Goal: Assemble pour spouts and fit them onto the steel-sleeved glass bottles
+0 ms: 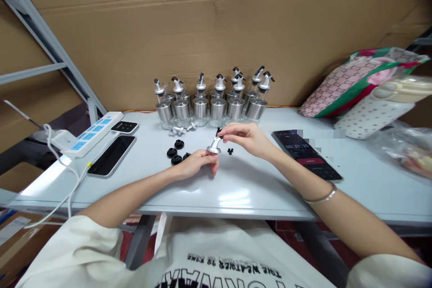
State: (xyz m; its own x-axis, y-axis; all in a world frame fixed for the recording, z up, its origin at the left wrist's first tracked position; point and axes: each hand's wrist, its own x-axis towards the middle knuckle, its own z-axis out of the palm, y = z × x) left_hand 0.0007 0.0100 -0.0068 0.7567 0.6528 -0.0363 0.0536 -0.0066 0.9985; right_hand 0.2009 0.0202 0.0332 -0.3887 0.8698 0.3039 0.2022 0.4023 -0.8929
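Observation:
Low over the table, my left hand (199, 163) is closed around the base of a silver pourer spout (214, 145). The fingers of my right hand (248, 138) pinch at the spout's upper end, where a small black flap (220, 135) shows. Just right of the spout lie tiny black pieces (230, 151). Several black ribbed stoppers (176, 153) sit left of my left hand, one partly hidden by it. Behind them are loose silver spouts (182, 129). Farther back stand several glass bottles with steel sleeves (218, 109), many topped with silver and black pourers.
A white power strip (96, 132) and a dark phone (113, 156) with cables lie at left. To the right are another phone (307, 155), a dotted white bottle (374, 112), a patterned bag (351, 81) and a clear plastic bag (408, 148). Cardboard (216, 31) walls the back.

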